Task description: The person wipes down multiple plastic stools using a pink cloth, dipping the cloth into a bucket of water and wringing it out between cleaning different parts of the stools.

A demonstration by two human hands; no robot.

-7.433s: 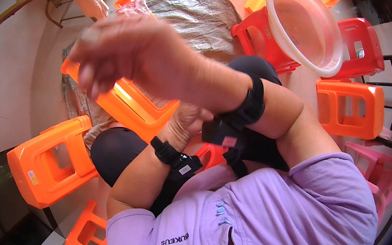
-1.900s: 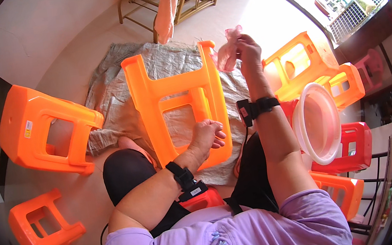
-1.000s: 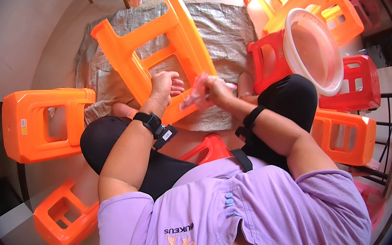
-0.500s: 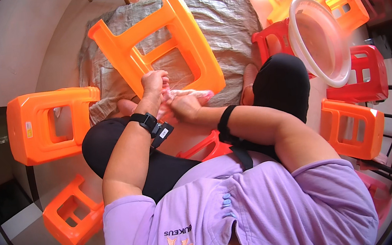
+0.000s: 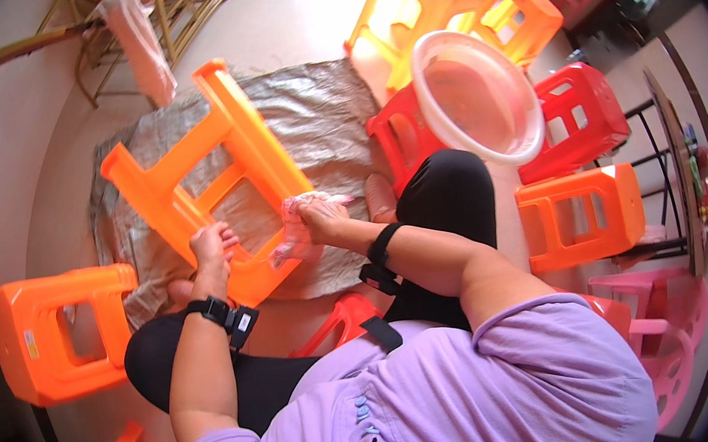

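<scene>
An orange plastic stool (image 5: 274, 155) lies tipped over in front of me, its legs pointing away and its seat end close to my legs. My left hand (image 5: 213, 247) is curled at the stool's near left side, fingers closed over its edge. In my right hand (image 5: 324, 219) a pink-and-white cloth (image 5: 290, 245) is bunched up. The cloth hangs against the stool's right side near the seat end. Part of the right fingers is hidden by the cloth.
A grey woven sheet (image 5: 327, 117) lies beneath the stool. At right, a whitish basin (image 5: 532, 130) rests on a red stool (image 5: 404, 138). More orange stools (image 5: 63, 384) stand on both sides. A bamboo rack (image 5: 186, 28) is at far left, pink chairs (image 5: 676, 357) at near right.
Both hands were together at the cloth; now they are apart, the left at the stool and the right with the cloth on the stool's right side. The view has swung toward the right.
</scene>
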